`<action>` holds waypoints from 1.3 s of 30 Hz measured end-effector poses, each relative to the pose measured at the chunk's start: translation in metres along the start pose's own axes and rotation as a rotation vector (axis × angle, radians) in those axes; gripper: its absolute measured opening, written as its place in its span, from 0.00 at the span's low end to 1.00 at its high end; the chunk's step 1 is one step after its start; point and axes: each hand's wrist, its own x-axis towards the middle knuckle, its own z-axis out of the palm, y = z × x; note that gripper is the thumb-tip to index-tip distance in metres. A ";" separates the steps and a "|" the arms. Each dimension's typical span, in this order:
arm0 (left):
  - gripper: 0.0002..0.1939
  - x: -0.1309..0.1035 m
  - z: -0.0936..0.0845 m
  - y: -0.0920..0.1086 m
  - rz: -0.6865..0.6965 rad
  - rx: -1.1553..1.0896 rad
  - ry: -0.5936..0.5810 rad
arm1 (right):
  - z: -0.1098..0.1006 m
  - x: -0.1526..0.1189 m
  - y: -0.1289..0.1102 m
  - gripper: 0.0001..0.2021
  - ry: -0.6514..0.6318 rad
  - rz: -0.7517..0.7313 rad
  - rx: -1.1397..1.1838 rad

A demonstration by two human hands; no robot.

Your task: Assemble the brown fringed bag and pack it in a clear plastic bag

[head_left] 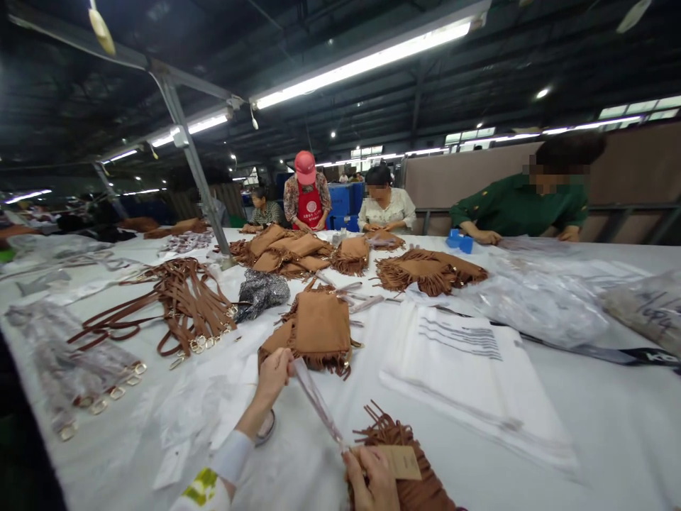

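The left hand [277,372] is closed on the upper end of a narrow, clear-wrapped strip [319,403], just in front of a stack of tan fringed bags [322,328]. The right hand [372,479] pinches the lower end of the strip at the near edge of the white table [601,397]. The strip runs diagonally between the two hands. A brown fringed bag [420,472] lies beside and partly behind the right hand, with a kraft-coloured tag [401,463] on it. Brown straps with metal clasps [186,305] lie toward the table's left side; wrapped straps [79,362] occupy its left edge. White printed sheeting [468,362] lies right of the stack. Several people are positioned along the far edge, near further tan fringed bags [287,248].
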 end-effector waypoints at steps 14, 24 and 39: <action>0.20 -0.096 -0.105 0.034 -0.121 0.237 -0.208 | -0.022 0.012 -0.024 0.09 -0.267 -0.158 0.085; 0.11 -0.138 -0.016 0.010 -0.160 0.201 -0.825 | -0.025 0.014 -0.031 0.09 -0.378 -0.156 0.130; 0.07 -0.179 0.009 -0.008 -0.255 0.168 -0.586 | -0.019 0.003 -0.040 0.07 -0.301 -0.197 0.050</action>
